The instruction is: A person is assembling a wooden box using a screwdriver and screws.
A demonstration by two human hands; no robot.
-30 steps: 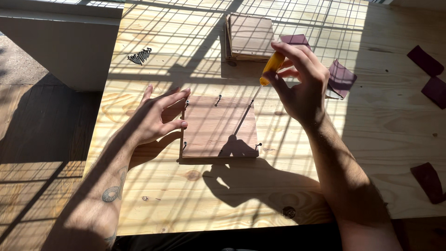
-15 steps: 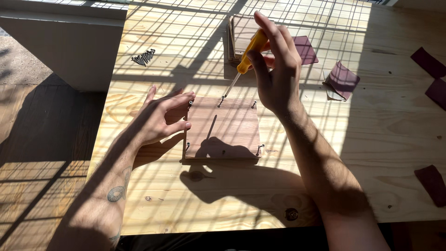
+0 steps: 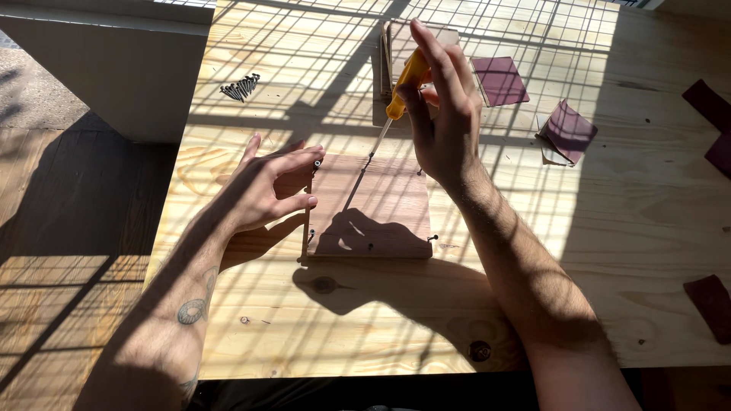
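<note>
A square brown wooden panel lies flat on a pale wooden table, with small screws standing at its corners. My left hand rests against the panel's left edge, fingers spread, thumb and forefinger by the screw at the far left corner. My right hand grips a yellow-handled screwdriver. The screwdriver's thin shaft slants down to the panel's far edge, near its middle.
A pile of dark screws lies at the far left of the table. Stacked wooden pieces stand behind my right hand. Dark red sandpaper squares lie to the right and along the right edge. A white block sits left.
My right hand has carried the screwdriver left and down, from above the far pieces to the panel's far edge. My left hand has stayed on the panel's left side.
</note>
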